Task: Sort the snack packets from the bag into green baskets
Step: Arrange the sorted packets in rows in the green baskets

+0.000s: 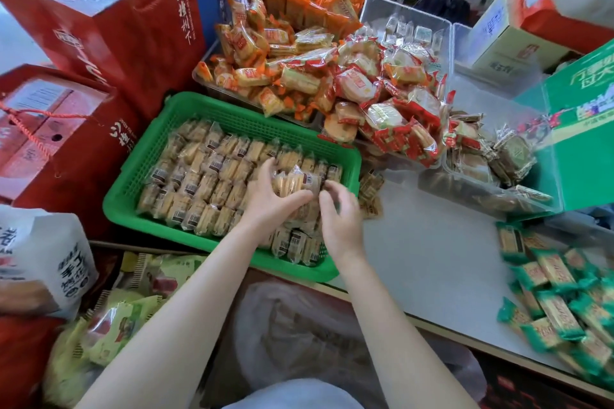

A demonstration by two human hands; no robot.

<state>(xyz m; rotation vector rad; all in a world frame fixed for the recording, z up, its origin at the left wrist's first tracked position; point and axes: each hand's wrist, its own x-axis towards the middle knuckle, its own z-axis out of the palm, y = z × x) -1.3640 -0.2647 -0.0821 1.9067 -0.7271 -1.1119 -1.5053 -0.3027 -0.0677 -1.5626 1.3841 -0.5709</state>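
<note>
Your left hand [265,196] has its fingers curled round a clear-wrapped snack packet [295,183], gripping it just above the packed rows. Your right hand [339,219] sits just beside it, fingers half bent near the packet's right end; can't tell if they pinch it. Both hands are over the right part of the green basket [139,173], which is filled with rows of the same pale biscuit packets. A translucent plastic bag [299,325] lies below your forearms at the table edge. Behind the basket: orange packets [265,53] heaped, red-and-white packets [392,103] to their right. Green packets [558,305] lie on the white table [432,259] at far right. Red gift boxes [99,20] stand left.
</note>
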